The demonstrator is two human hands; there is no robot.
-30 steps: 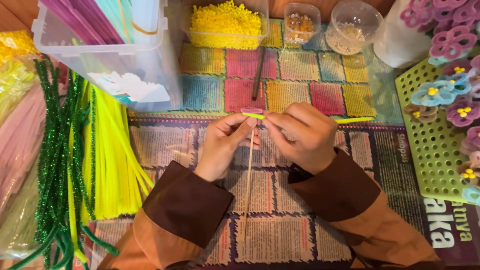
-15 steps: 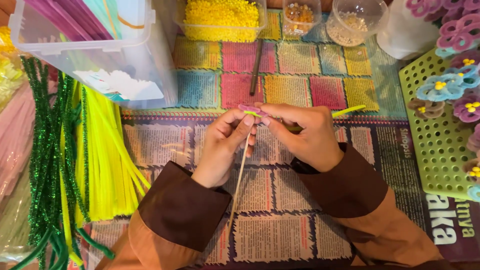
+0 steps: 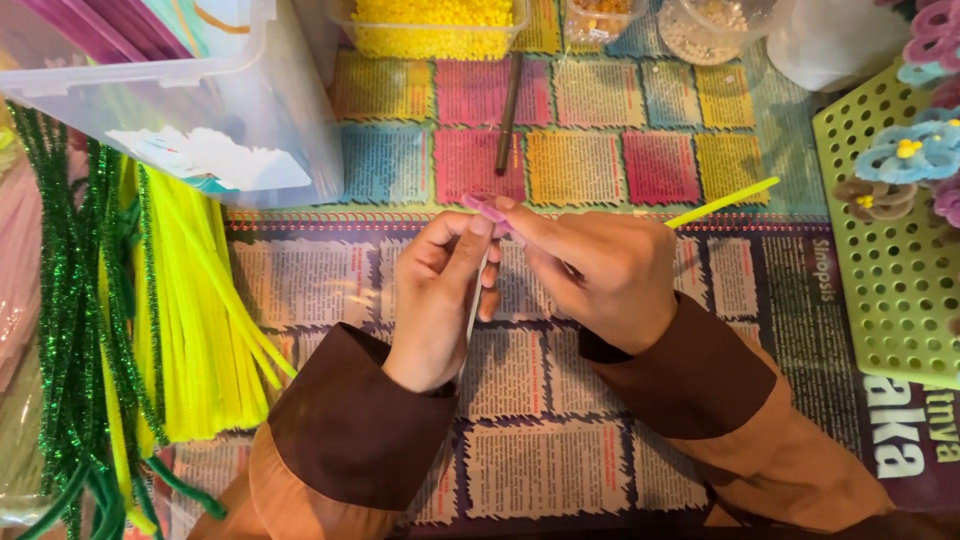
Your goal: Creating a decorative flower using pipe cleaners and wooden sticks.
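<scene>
Between both pinching hands, left hand (image 3: 440,300) and right hand (image 3: 595,275), perhaps one yellow pipe cleaner (image 3: 722,201).

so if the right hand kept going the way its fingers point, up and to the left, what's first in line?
Beyond the right hand, past the pinched fingertips, the line looks free over the printed mat until the clear plastic bin. Height is unclear, so it might pass its corner.
</scene>
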